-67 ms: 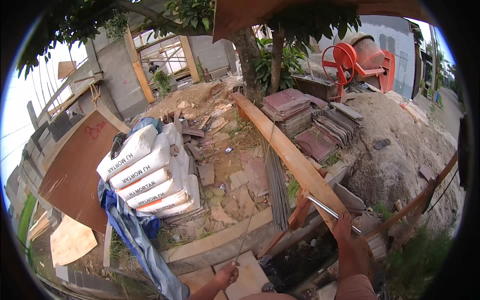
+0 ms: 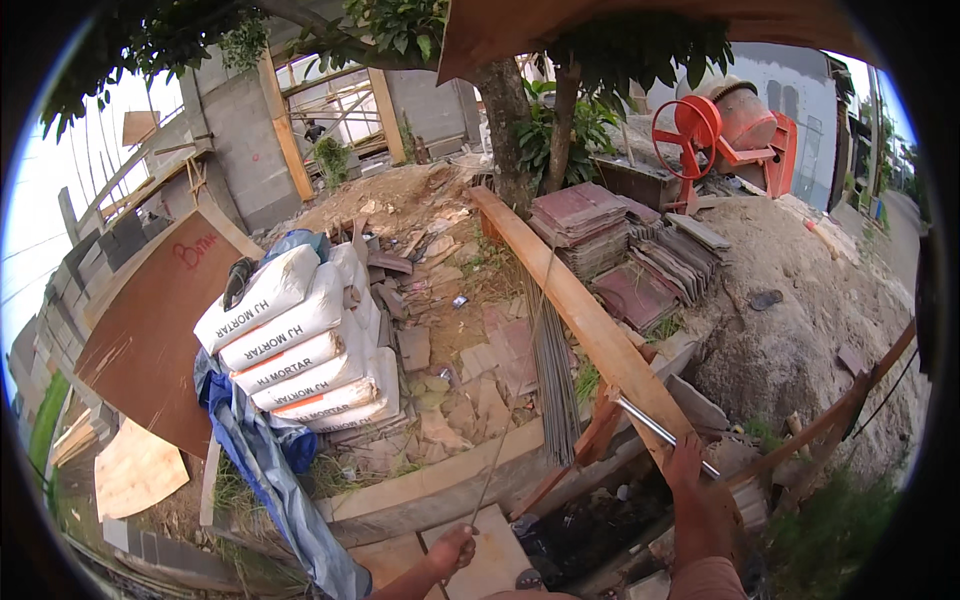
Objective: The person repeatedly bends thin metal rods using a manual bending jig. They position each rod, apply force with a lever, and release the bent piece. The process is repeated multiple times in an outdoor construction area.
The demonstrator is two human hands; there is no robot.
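Observation:
My left hand (image 2: 452, 552), low in the middle, is closed around the end of a thin steel rod (image 2: 490, 470). The rod slants up and away toward the wooden plank (image 2: 575, 300). My right hand (image 2: 684, 462) is on a shiny metal pipe (image 2: 648, 420) that lies slantwise across the near part of this plank, its fingers bent over the pipe. The pipe sticks out on both sides of the hand. Beside the plank, a bundle of thin steel rods (image 2: 556, 390) leans down toward the concrete edge.
Stacked white mortar sacks (image 2: 290, 340) stand left, with a blue tarp (image 2: 270, 480) hanging beside them. Stacked reddish tiles (image 2: 580, 225), a sand heap (image 2: 760, 290) and an orange concrete mixer (image 2: 735, 125) are beyond the plank. A dark ditch (image 2: 590, 530) lies below it.
The view has shifted slightly. Both hands keep their holds, the left on the rod and the right on the pipe.

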